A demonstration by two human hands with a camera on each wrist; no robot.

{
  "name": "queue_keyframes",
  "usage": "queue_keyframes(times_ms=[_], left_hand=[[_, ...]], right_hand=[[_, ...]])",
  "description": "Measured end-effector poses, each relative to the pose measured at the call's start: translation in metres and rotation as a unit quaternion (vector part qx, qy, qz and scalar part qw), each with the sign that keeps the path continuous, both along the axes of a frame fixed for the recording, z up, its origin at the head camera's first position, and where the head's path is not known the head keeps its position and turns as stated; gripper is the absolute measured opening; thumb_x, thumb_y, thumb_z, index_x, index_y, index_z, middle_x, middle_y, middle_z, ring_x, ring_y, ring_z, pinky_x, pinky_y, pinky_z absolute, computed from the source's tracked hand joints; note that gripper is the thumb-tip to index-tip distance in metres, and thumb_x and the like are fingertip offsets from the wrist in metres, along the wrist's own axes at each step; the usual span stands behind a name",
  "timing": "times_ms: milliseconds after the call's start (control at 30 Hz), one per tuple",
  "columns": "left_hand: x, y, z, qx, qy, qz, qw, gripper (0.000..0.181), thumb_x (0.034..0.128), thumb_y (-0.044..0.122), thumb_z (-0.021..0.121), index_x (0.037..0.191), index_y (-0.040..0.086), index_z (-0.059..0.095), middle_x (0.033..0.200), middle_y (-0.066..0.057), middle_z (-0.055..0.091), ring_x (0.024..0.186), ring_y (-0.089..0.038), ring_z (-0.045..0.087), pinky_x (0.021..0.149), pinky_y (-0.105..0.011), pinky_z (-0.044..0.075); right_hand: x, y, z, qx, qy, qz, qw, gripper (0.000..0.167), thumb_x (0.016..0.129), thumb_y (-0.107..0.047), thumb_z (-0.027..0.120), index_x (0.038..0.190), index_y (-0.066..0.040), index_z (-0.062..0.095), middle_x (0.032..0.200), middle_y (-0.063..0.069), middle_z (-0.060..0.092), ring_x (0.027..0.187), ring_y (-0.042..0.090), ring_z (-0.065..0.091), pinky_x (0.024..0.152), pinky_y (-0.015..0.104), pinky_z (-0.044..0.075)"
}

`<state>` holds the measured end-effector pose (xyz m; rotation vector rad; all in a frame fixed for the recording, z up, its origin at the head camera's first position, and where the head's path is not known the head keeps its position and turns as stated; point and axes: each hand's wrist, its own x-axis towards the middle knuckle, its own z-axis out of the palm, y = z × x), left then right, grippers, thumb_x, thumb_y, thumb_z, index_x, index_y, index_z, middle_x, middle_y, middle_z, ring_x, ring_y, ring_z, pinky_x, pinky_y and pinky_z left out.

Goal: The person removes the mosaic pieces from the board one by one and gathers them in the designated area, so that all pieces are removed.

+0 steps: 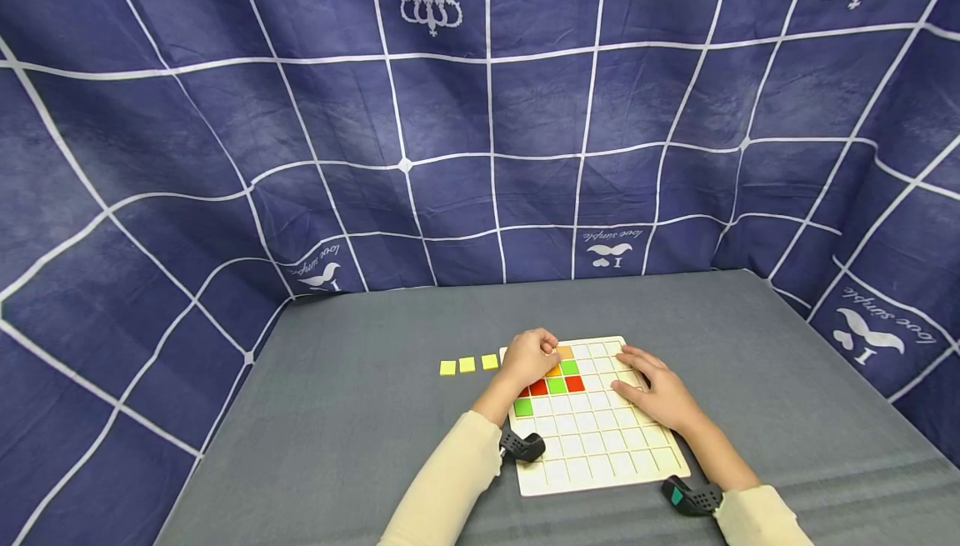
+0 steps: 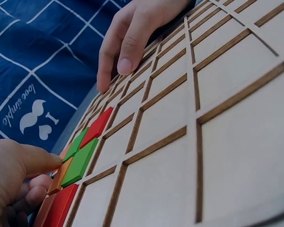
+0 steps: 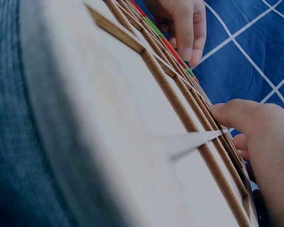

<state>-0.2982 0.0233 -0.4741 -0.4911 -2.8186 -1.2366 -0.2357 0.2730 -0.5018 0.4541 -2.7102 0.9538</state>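
Watching from afar, I see my right hand (image 1: 651, 388) loose at the board's (image 1: 592, 444) edge but can't tell if my left hand (image 1: 527, 360) grips an orange tile (image 2: 59, 178) on it, which a finger bump could tip.

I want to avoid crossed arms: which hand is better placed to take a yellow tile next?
Left hand, probably: it is nearer the yellow tiles; the right hand is at the opposite side of the board.
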Motion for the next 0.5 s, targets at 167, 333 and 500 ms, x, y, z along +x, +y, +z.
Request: queue_keyframes(times_ms=[167,333,500], left_hand=[[-0.0002,0.0016,0.0008,-0.027,0.004,0.005,0.9996,0.014,0.0861,0.024,0.074,0.095,0.015,0.070,0.078,0.009,0.052,0.070,-0.007,0.048,0.066,-0.024,0.040],[-0.0016,0.0034,0.0013,-0.041,0.003,0.010,0.9991,0.012,0.0863,0.025,0.073,0.093,0.016,0.070,0.077,0.009,0.051,0.070,-0.008,0.048,0.066,-0.024,0.040],[-0.0024,0.0048,0.0023,-0.034,0.000,0.017,0.9993,0.010,0.0870,0.024,0.072,0.091,0.015,0.070,0.077,0.009,0.053,0.069,-0.008,0.050,0.066,-0.024,0.041]], right_hand=[[0.0001,-0.0005,-0.0001,-0.001,-0.004,-0.001,1.0000,0.055,0.089,-0.034,0.070,0.132,0.000,0.058,0.142,0.020,0.047,0.131,0.044,0.040,0.101,0.062,0.032],[0.0000,-0.0004,0.0004,-0.002,-0.004,-0.001,1.0000,0.055,0.089,-0.034,0.070,0.131,0.000,0.058,0.142,0.020,0.047,0.131,0.044,0.040,0.100,0.062,0.032],[0.0001,0.0001,0.0005,-0.001,-0.006,-0.001,1.0000,0.056,0.090,-0.034,0.070,0.132,0.000,0.058,0.143,0.020,0.046,0.131,0.044,0.039,0.100,0.062,0.032]])
